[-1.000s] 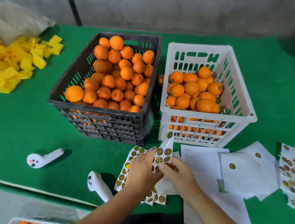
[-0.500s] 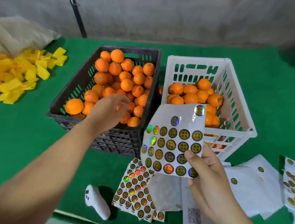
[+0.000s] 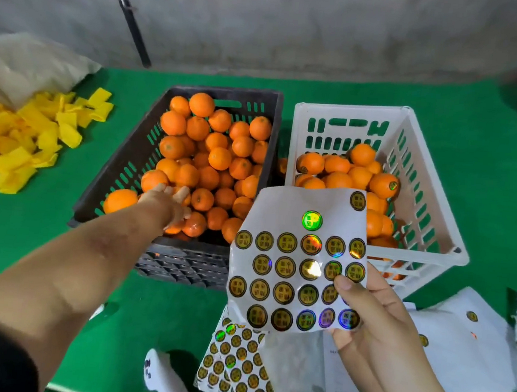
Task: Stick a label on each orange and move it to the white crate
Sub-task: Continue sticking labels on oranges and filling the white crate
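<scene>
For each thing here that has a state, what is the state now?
black crate: heaped with oranges
white crate: partly filled, labelled oranges inside
sticker sheet: held up, several labels gone
left hand: reaching onto oranges in the black crate
right hand: pinching the sticker sheet

Green table [image 3: 44, 239] with two crates [image 3: 428, 242]

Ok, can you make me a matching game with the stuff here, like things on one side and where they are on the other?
Things:
1. sticker sheet
2. black crate
3. white crate
4. yellow scraps

Places:
A. right of the other crate
B. far left on the green cloth
C. held in the right hand
D. under the reaching left hand

Pairs: 1-C, 2-D, 3-A, 4-B
</scene>
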Tool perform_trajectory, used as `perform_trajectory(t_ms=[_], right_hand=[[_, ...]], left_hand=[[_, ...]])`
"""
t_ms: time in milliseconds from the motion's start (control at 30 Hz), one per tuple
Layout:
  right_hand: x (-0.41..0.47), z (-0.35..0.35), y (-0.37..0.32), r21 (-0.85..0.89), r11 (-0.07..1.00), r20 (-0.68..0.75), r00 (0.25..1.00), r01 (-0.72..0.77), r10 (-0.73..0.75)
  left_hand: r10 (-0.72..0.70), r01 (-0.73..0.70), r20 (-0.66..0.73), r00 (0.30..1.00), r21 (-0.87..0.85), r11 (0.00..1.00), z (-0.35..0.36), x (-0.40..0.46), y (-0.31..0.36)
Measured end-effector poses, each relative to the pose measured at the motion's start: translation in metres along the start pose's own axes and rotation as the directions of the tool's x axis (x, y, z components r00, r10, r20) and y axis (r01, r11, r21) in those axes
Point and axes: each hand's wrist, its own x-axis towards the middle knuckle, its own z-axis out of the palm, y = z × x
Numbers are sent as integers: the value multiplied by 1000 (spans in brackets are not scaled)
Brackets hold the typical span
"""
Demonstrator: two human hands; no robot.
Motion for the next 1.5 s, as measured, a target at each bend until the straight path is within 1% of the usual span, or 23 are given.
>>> perform_trajectory(t_ms=[133,233,333,400,433,467,500,567,600,633,667,700,767,900,967,1067,1167,1233,1300,1333,1400,1433,1500], right_hand=[[8,-1,-5,11,1000,-19,1000,9,-9],[11,-2,-3,-4,1000,-24,1000,-2,2],[12,-5,-1,-5,1000,-39,999,-27,27],[13,-4,-1,-11,1000,-49,998,-29,29],[13,-4,-1,-12,1000,-52,998,-29,28],[12,-3,-2,-12,1000,-50,998,-27,26],[11,-2,-3,-13,1000,-48,999,-21,20],[10,-1,-5,-21,1000,-63,998,-6,5],[10,0,-7,-23,1000,-73,997,2,-4],[10,0,-9,-26,1000,-77,997,11,-13],[9,0,-11,-34,999,-74,997,20,-22],[10,-1,-12,-45,999,-71,997,26,-29],[11,-7,-16,-79,996,-84,996,33,-40],[10,-22,-25,-160,984,-130,986,83,-104],[8,-28,-29,-196,975,-158,978,107,-139],[3,-36,-32,-264,959,-186,970,104,-156],[2,-40,-33,-354,930,-265,943,99,-201],[4,-44,-31,-489,865,-319,901,108,-292],[2,-45,-28,-716,686,-284,846,125,-451],[-1,-44,-29,-843,517,-206,797,150,-567],[-11,-37,-38,-940,138,122,684,313,-719],[-15,-31,-44,-913,3,291,658,407,-694],[-20,-19,-56,-836,-136,509,662,531,-550]], left_hand=[[105,-71,-129,986,247,966,3,2,-7],[238,-187,-147,960,294,937,1,5,-3],[232,-215,-161,959,116,970,0,2,-7],[167,-201,-222,961,-141,969,2,-8,-12],[119,-203,-269,956,-310,929,2,-14,-14],[54,-214,-316,947,-498,841,1,-22,-17],[-30,-233,-351,936,-679,697,-1,-32,-18],[-200,-302,-351,915,-923,240,-9,-62,-10],[-237,-351,-330,914,-935,-50,-14,-81,0],[-225,-392,-331,916,-854,-341,-17,-103,13],[-187,-391,-350,918,-719,-575,-18,-124,29],[-132,-353,-382,914,-593,-724,-19,-144,46],[-50,-283,-470,881,-440,-852,-22,-177,77],[29,-188,-636,771,-270,-944,-24,-211,119],[65,-153,-670,739,-261,-953,-27,-221,128],[-8,-239,-550,835,-350,-906,-32,-228,141],[-106,-358,-519,848,-414,-837,-42,-233,151],[-128,-377,-523,842,-402,-835,-47,-237,155],[-143,-401,-543,828,-394,-827,-50,-241,158],[-152,-428,-553,819,-413,-804,-52,-243,159],[-165,-499,-586,793,-471,-727,-53,-246,159],[-165,-534,-610,775,-491,-689,-54,-248,159],[-154,-597,-671,725,-501,-627,-57,-253,159]])
